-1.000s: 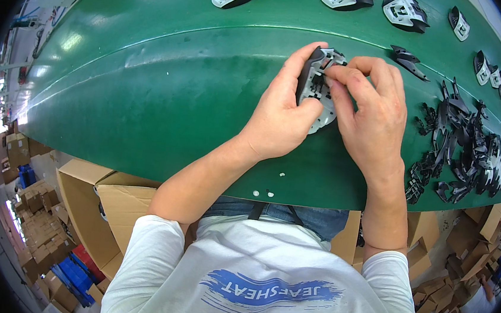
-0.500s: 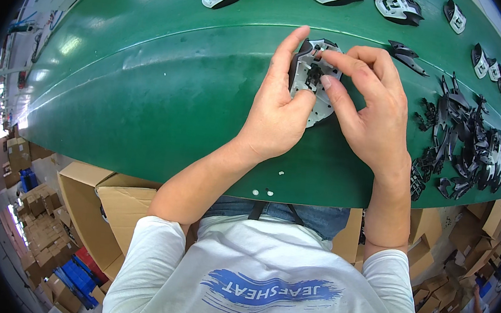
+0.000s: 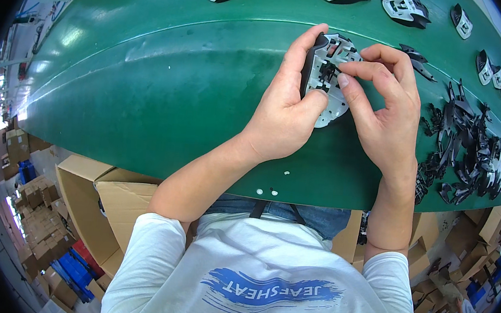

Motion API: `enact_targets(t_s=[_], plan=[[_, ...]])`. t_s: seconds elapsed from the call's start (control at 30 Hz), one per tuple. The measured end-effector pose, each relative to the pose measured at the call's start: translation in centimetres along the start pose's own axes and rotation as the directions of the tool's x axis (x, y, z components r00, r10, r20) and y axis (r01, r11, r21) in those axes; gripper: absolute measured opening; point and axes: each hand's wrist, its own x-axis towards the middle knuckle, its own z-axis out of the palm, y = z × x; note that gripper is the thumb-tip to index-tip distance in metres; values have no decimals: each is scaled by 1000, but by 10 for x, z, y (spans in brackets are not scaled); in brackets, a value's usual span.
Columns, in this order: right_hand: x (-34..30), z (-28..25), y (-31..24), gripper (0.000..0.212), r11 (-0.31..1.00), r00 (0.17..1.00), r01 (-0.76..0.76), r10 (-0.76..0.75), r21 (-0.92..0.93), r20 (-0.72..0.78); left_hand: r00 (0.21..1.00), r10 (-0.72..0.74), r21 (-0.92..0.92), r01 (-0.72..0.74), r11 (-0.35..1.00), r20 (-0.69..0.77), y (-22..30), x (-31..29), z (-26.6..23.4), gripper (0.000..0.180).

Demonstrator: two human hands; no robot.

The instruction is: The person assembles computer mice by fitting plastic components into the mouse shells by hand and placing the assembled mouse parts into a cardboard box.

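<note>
My left hand (image 3: 287, 109) grips a computer mouse shell (image 3: 334, 107), with the fingers behind its dark outer side and the thumb on its near edge. The shell's white inner side, with holes and small posts, faces up. In the middle of it sits a small black plastic part (image 3: 328, 72). My right hand (image 3: 386, 106) comes in from the right, its thumb and index fingertip closed in a pinch at that part's right edge. The other right fingers are curled above. Whether the part is fastened to the shell cannot be seen.
Loose black plastic parts (image 3: 463, 148) lie heaped at the right on the green table (image 3: 147, 106). Other white-and-black mouse shells (image 3: 405, 8) stand along the far and right side. Small white bits (image 3: 274, 193) lie near the front edge. An open cardboard box (image 3: 82, 201) stands below left.
Both hands and the mouse shell have shifted slightly right. The right fingertips have moved from the shell's upper part down to the small black part's right edge.
</note>
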Motion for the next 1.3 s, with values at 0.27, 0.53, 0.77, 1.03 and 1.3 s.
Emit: enact_targets(t_s=[0.27,0.53,0.77,1.03,1.3], plan=[[-1,3,-4,23,999,999,-35,34,-30,-22,996,56,127,-65,990,69,-4,1,-1,80],[0,5,-4,36,804,930,-363,345,471,127,1000,-9,-14,9,1000,-3,4,-3,5,74],[-3,5,-2,37,594,876,-477,382,647,295,999,6,6,-6,1000,-45,-1,-2,2,69],[-9,15,-1,35,685,904,-416,384,598,190,999,28,86,-32,996,37,-6,-4,0,71],[-7,21,4,38,580,896,-424,379,696,231,999,45,-28,-45,999,-1,-6,-2,2,84]])
